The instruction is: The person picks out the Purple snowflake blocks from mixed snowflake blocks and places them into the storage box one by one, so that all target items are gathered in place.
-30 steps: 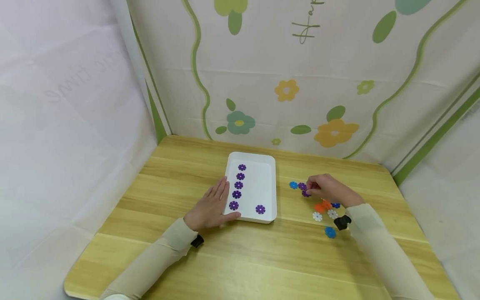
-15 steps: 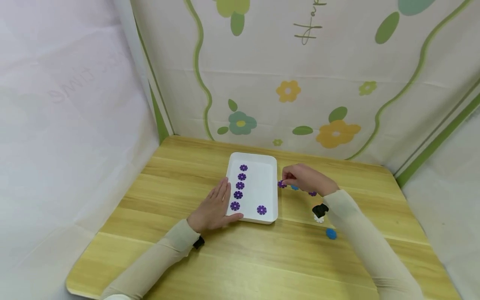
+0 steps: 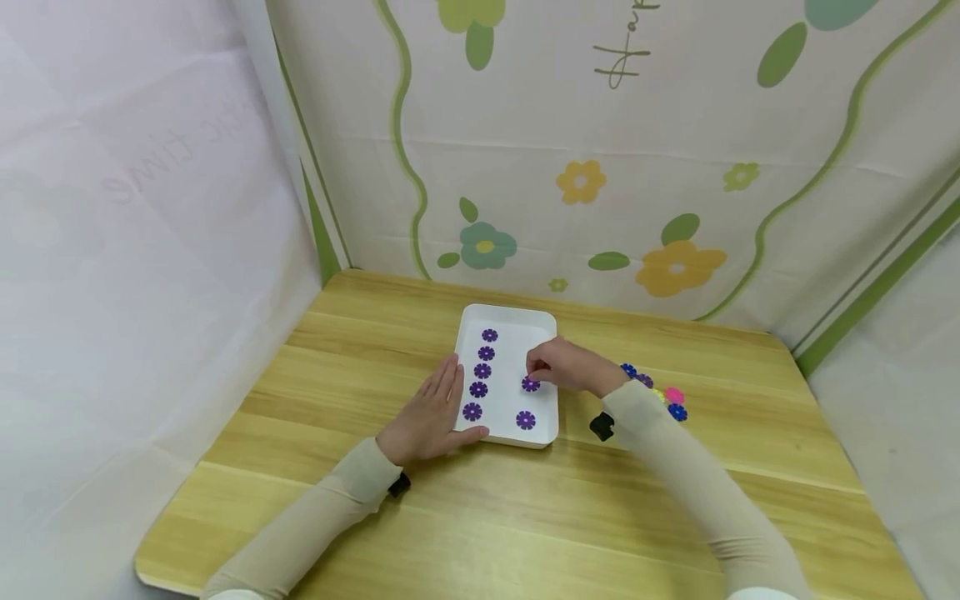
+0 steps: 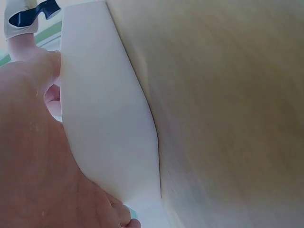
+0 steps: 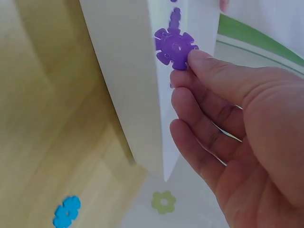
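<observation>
A white tray (image 3: 543, 321) lies on the wooden table (image 3: 480, 517). It holds a column of several purple flower discs (image 3: 482, 371) on its left side and one more purple disc (image 3: 526, 420) at its front right. My right hand (image 3: 562, 367) reaches over the tray's right part and pinches a purple flower disc (image 3: 531, 384) (image 5: 175, 48) at its fingertips, just above the tray floor. My left hand (image 3: 427, 417) lies flat against the tray's left edge (image 4: 109, 118), thumb along the front corner.
To the right of the tray lie several loose flower discs, among them a blue one (image 3: 628, 370), a pink one (image 3: 674, 395) and a dark blue one (image 3: 678, 412); another blue disc (image 5: 67, 212) shows in the right wrist view. Patterned cloth walls close in the back and sides.
My right hand picked a purple disc from the loose pile and carried it left over the tray's rim to its right part. The left hand stayed at the tray's edge.
</observation>
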Action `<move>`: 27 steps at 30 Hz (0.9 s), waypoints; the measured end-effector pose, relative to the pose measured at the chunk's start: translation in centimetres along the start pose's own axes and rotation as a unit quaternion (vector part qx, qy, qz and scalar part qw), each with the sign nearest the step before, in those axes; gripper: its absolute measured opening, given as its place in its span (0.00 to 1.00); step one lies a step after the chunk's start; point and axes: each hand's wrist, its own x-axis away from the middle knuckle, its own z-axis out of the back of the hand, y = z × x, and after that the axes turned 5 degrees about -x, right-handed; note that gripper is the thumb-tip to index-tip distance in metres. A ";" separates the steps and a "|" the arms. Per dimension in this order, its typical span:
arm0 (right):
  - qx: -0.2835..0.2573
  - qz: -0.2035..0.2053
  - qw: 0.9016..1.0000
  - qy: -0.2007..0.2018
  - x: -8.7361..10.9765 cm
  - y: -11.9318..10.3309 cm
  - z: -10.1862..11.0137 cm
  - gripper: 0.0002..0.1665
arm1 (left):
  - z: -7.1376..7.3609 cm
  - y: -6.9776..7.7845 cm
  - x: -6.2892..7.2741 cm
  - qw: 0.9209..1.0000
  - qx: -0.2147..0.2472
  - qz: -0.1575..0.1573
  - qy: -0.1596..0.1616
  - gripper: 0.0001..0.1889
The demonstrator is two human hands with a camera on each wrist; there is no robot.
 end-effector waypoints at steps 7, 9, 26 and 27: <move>0.003 0.003 1.000 -0.008 -0.6 -0.2 -1.5 0.06 | -0.3 0.0 -0.1 1.000 0.000 -0.002 0.004 0.58; 0.007 0.004 1.000 -0.006 -0.7 -0.2 -1.8 0.06 | -0.2 0.0 -0.1 1.000 0.002 -0.001 0.000 0.59; 0.010 0.005 1.000 0.002 -0.9 0.5 -2.4 0.06 | -0.3 0.0 -0.1 1.000 0.001 -0.002 0.011 0.59; 0.009 0.006 1.000 0.003 -0.9 0.4 -2.3 0.06 | -0.3 0.0 -0.1 1.000 0.000 0.001 0.005 0.59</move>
